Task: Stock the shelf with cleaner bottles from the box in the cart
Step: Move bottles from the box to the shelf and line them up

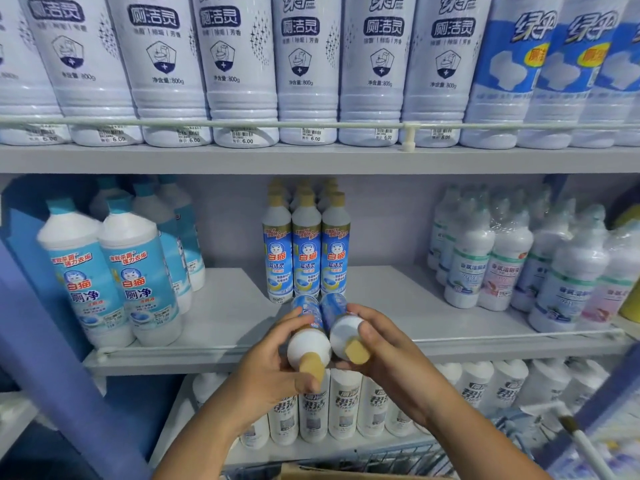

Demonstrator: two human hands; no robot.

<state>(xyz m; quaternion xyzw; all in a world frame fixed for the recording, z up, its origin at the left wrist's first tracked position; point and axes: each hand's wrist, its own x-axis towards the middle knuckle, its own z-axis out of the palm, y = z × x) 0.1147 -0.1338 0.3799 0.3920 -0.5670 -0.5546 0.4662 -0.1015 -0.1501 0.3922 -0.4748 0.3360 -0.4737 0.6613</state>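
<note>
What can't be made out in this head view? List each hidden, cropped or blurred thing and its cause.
- Brown cardboard box: cut by the bottom edge; contents unseen.
- Wire cart: mostly below the frame and behind the forearms.
- Two tan-capped blue-label cleaner bottles, in the left hand and right hand: labels foreshortened, partly covered by fingers.
- Tall white top-shelf bottles: caps cut by the top edge.
- Shrink-wrapped white bottles: label text blurred.

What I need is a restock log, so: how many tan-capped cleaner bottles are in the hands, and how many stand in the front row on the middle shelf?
Held bottles: 2, one gripped by the left hand, one by the right hand
Front-row bottles on the middle shelf: 3
Total: 5
Rows behind are partly hidden, so uncounted.
</note>
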